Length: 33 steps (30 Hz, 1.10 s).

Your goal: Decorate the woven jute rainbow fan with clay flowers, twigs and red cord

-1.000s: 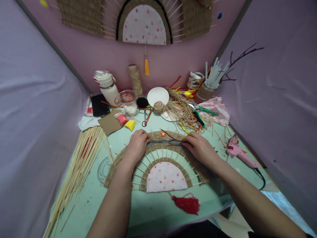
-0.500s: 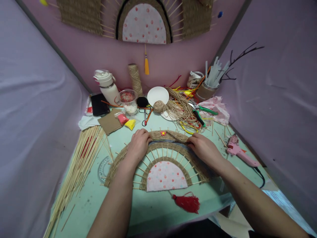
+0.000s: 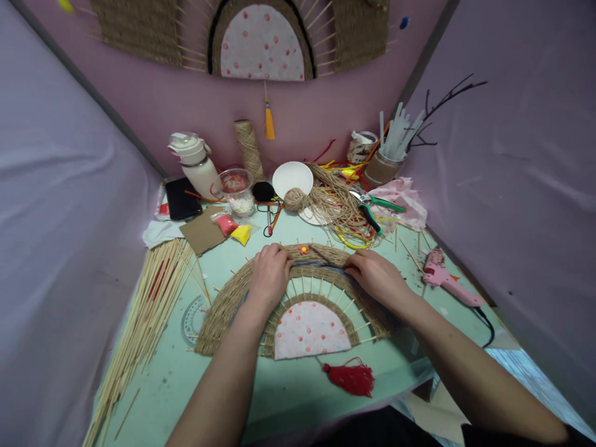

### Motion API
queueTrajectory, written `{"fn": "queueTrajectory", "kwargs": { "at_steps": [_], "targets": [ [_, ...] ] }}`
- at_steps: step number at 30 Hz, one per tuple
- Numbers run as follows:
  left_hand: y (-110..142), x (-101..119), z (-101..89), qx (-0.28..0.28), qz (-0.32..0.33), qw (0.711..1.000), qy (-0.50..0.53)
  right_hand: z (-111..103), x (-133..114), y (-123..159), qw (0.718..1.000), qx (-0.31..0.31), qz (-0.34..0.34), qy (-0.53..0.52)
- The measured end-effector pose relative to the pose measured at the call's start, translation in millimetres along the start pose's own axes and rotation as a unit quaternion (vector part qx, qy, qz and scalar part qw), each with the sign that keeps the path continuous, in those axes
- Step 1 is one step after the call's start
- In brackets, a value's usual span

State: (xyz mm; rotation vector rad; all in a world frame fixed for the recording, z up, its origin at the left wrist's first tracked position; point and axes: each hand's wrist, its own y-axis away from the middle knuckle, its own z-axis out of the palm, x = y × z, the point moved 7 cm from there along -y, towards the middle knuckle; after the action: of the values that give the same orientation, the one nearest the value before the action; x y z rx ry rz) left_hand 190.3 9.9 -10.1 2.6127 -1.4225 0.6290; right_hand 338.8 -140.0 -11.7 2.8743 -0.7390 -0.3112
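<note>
A half-round woven twine fan (image 3: pixel 218 316) with thin stick ribs lies on the table, a blue-grey band along its middle. A small red flower with a yellow centre (image 3: pixel 303 249) sits on its upper rim. My left hand (image 3: pixel 270 276) is closed over the top left part of the weave, fingers bent and pressed on it. On the other side, my right hand (image 3: pixel 376 276) pinches the right end of a thin dark twig (image 3: pixel 321 256), which lies slantwise across the weave beside the flower. A dotted cloth half-circle (image 3: pixel 311 329) fills the fan's centre, and a red tassel (image 3: pixel 350 377) hangs below.
Bamboo sticks (image 3: pixel 139 323) spread along the left, near a protractor (image 3: pixel 193 320). A pink glue gun (image 3: pixel 449 282) lies at the right. Behind are a white bottle (image 3: pixel 200 174), a twine heap (image 3: pixel 339 198), green-handled pliers (image 3: pixel 370 217) and a jar of glue sticks (image 3: pixel 384 169).
My left hand has shifted slightly right along the fan's band. My right hand and the twig have moved a little left, while the whole view has also drifted slightly.
</note>
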Motion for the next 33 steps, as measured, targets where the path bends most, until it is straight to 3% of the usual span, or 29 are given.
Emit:
{"fn": "queueTrajectory", "kwargs": {
  "at_steps": [13, 33],
  "targets": [
    [0.4, 8.6, 16.9, -0.001, -0.005, 0.999, -0.033, 1.0, -1.1, -0.1, 1.0, 0.009, -0.01, -0.014],
    [0.5, 11.9, 20.0, 0.008, 0.016, 1.0, -0.021, 0.3, 1.3, 1.9, 1.0, 0.019, -0.003, -0.007]
  ]
}}
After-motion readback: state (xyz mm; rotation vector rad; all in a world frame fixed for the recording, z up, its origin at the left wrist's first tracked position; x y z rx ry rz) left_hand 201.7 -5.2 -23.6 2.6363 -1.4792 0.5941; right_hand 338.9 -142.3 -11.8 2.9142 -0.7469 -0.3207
